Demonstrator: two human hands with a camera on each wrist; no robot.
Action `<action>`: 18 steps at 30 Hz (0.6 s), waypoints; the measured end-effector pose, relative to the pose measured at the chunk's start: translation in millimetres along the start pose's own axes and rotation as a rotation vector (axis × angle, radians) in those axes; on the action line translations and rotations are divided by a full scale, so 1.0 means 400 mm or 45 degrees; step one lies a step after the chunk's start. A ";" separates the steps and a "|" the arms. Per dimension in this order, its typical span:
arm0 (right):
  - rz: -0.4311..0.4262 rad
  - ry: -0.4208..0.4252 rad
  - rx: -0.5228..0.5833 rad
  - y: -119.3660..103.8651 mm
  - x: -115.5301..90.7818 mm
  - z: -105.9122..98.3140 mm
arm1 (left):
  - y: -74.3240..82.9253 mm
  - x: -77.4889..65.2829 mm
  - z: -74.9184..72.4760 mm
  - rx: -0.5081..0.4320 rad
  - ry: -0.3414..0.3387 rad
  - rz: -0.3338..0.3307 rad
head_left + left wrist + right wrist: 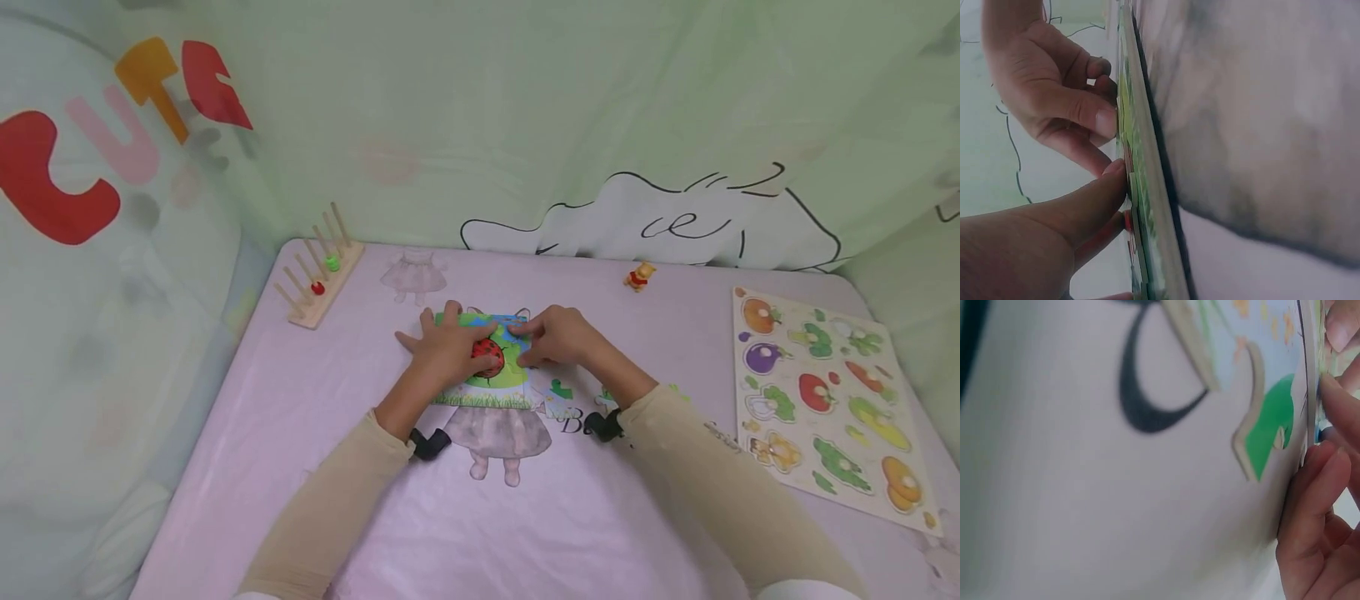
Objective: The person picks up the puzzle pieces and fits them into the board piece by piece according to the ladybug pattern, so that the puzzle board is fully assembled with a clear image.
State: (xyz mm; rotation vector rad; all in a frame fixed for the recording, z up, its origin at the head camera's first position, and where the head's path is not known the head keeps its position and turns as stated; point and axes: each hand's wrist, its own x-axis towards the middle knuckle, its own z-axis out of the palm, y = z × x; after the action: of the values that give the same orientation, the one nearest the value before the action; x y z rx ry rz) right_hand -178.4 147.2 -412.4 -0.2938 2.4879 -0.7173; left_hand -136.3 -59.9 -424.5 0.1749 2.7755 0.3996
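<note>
A jigsaw puzzle [480, 401] with a red ladybug [486, 360] on green and blue lies flat mid-table. Across its left side my left hand [442, 350] is spread, fingers mostly straight. In the left wrist view its thumb [1113, 178] presses on the picture. My right hand [558, 335] touches the upper right part, index finger and thumb a little apart. Whether they pinch a piece there is hidden. To the right lie a green loose piece [1272, 419] and a pale flower-patterned piece [561, 412]; another piece [606, 398] shows partly beside the right forearm.
A wooden peg rack [324, 293] with red and green beads stands at the back left. Near the back edge is a small bear figure [639, 277]. A vegetable puzzle board [798, 429] lies on the right. Fabric walls border the table [315, 392].
</note>
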 end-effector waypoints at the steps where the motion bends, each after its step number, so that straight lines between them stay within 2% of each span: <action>1: 0.009 -0.004 0.007 0.000 0.001 -0.001 | 0.001 0.000 0.000 0.000 0.000 -0.002; 7: 0.054 0.013 0.029 0.000 0.008 0.000 | 0.006 -0.002 -0.001 -0.011 0.005 0.000; 13: 0.055 0.051 -0.008 0.002 0.015 0.005 | 0.008 0.002 0.008 -0.029 -0.006 0.009; 18: 0.072 0.028 -0.004 0.001 0.019 0.001 | 0.011 0.009 0.013 -0.025 0.002 -0.004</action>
State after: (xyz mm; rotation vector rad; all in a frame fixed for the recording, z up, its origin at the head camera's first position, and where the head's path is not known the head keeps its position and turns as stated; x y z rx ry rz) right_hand -184.5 144.7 -416.1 -0.2169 2.5078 -0.6976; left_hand -137.4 -53.8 -429.0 0.1653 2.7720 0.4267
